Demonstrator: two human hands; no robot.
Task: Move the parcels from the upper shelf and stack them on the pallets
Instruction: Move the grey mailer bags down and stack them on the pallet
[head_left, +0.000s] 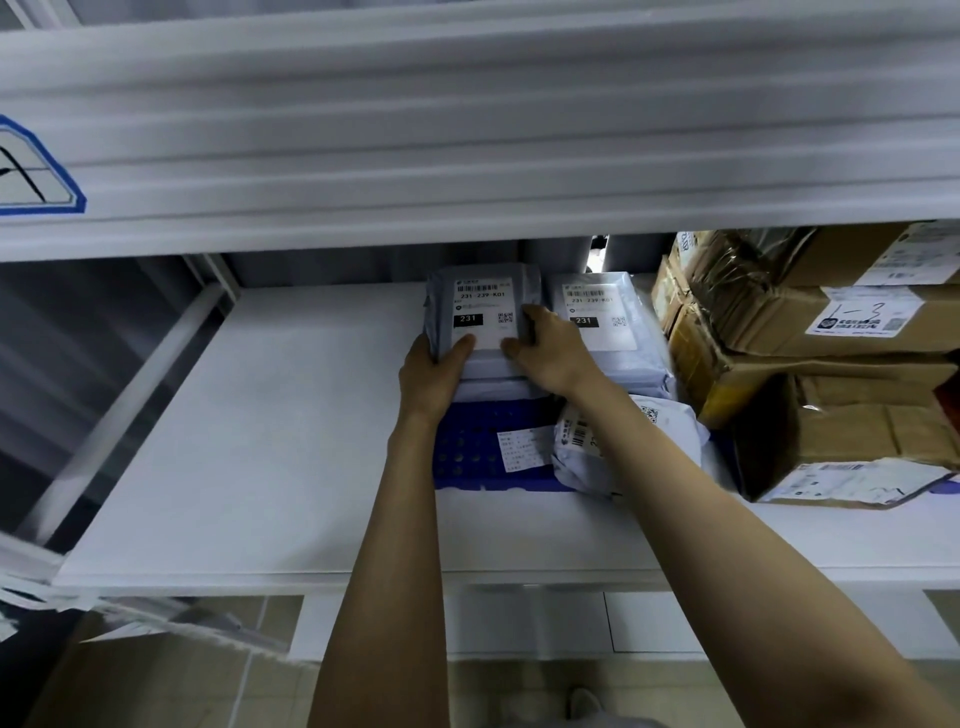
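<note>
both hands, left hand (434, 371) and right hand (545, 353), grip a grey parcel (480, 312) at frame centre; shelf (260, 441) left half bare, cardboard boxes (810, 364) at right remain.

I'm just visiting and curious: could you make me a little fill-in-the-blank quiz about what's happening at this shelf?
1. The left hand and the right hand both grip one grey parcel, whose black patch reads ____.
2. A second grey parcel lies to its ____.
3. Between the forearms shows a package coloured ____.
4. The stacked boxes at the right end of the shelf are made of ____.
Missing words: 231; right; blue; cardboard.
</note>
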